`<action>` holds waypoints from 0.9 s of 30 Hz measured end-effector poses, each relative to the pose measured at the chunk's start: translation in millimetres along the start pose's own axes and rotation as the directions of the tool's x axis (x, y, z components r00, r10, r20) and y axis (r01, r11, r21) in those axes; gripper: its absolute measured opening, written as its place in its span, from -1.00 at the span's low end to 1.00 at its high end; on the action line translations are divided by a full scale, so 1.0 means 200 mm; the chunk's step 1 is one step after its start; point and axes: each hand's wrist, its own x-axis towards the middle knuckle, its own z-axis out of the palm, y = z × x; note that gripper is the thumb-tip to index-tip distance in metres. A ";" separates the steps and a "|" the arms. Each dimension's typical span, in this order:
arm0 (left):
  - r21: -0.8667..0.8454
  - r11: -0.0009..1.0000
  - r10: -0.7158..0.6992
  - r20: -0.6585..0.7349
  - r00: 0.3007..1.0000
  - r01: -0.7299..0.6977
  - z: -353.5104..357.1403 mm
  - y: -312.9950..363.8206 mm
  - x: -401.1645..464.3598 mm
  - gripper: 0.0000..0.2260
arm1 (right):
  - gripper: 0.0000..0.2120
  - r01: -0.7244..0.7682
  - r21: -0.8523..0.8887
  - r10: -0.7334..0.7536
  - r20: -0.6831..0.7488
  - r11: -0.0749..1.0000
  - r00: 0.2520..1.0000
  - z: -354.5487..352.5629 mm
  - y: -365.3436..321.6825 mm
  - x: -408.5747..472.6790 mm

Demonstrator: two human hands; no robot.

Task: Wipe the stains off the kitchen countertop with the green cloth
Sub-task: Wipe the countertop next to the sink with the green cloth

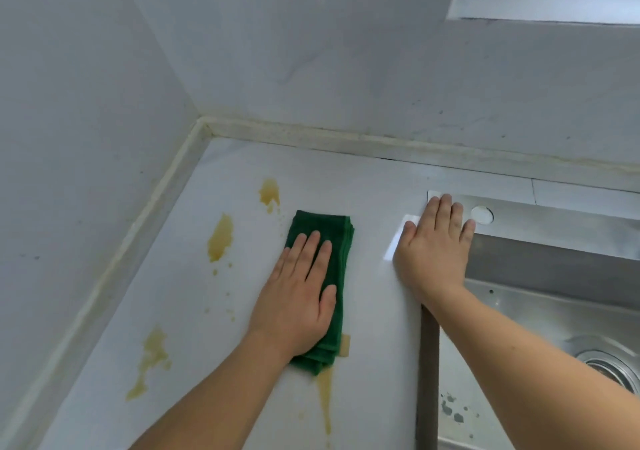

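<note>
A folded green cloth (320,228) lies on the white countertop (242,159) near its middle. My left hand (298,294) presses flat on the cloth, fingers straight and together. Several yellow-brown stains mark the counter: one far left of the cloth (269,191), one elongated patch (220,238), a large smear near the left front (150,356), and a streak (325,401) running out from under the cloth's near end. My right hand (433,245) rests flat, fingers spread, on the counter at the sink's left rim, holding nothing.
A stainless steel sink (554,311) with a drain (609,368) fills the right side, its rim bearing a round tap hole (482,215). Tiled walls (311,51) meet in a corner behind the counter, with a yellowed sealant strip (346,138) along the joint.
</note>
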 end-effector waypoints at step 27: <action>0.008 1.000 0.002 -0.023 1.000 -0.002 -0.06 -0.17 0.12 -0.33 | -0.39 0.009 0.025 -0.008 -0.019 1.000 1.000 0.00 0.01 -0.01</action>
